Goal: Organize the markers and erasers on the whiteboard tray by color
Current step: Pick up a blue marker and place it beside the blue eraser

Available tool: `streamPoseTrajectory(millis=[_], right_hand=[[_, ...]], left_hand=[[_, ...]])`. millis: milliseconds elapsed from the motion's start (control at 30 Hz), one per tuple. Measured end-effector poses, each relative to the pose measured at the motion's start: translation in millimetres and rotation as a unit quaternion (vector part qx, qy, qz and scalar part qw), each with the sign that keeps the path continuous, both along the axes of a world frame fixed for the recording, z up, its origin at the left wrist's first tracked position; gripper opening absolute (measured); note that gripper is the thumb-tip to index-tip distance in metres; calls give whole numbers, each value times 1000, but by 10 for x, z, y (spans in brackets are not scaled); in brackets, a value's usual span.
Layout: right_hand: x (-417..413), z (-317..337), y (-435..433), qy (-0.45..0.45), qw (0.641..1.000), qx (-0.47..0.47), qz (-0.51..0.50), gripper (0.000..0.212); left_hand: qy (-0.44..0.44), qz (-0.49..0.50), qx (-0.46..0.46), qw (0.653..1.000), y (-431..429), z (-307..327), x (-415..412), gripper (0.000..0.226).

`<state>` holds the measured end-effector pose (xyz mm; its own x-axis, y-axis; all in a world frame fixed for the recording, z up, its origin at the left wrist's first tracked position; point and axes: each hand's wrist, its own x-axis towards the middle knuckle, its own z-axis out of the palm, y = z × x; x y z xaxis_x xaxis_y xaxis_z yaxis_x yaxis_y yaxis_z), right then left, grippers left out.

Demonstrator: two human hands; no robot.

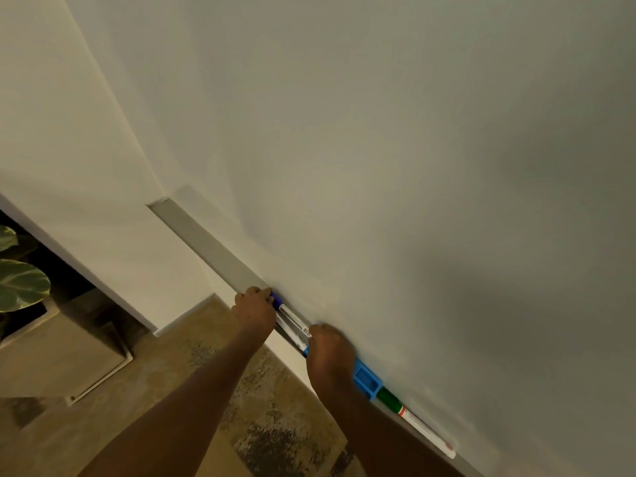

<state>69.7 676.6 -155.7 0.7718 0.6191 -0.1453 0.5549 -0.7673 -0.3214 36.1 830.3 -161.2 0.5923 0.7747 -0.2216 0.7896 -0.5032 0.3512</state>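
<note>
So the left hand (254, 309) has its grip curled round the cap end of a white marker with a blue cap (290, 316) in the long grey metal whiteboard tray (206, 242). The right hand (328, 351) is curled over the other end, right against a blue plastic block eraser (366, 378). Can't tell what that grip holds. A white marker with a green cap (413, 416) lies just past it.

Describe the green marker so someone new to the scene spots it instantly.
Follow the grey tray under the whiteboard rightward, past the right hand and the blue eraser. The green marker lies flat in the tray just right of that eraser. It alone has a green cap; the markers left of the hand show blue caps.
</note>
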Motion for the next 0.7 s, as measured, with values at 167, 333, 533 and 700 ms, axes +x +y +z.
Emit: streamPoseTrajectory(millis=[167, 333, 533, 700], right_hand=[[36, 7, 6, -21, 998, -28, 55, 22], [28, -27, -23, -23, 994, -41, 103, 18], [20, 2, -37, -20, 994, -13, 108, 19], [-49, 35, -130, -27, 993, 51, 101, 19]], left_hand=[[6, 9, 16, 1000, -33, 18, 19, 31], [4, 18, 16, 1000, -79, 32, 15, 30], [-35, 41, 13, 998, -157, 37, -11, 32], [-66, 73, 51, 994, -282, 90, -53, 35]])
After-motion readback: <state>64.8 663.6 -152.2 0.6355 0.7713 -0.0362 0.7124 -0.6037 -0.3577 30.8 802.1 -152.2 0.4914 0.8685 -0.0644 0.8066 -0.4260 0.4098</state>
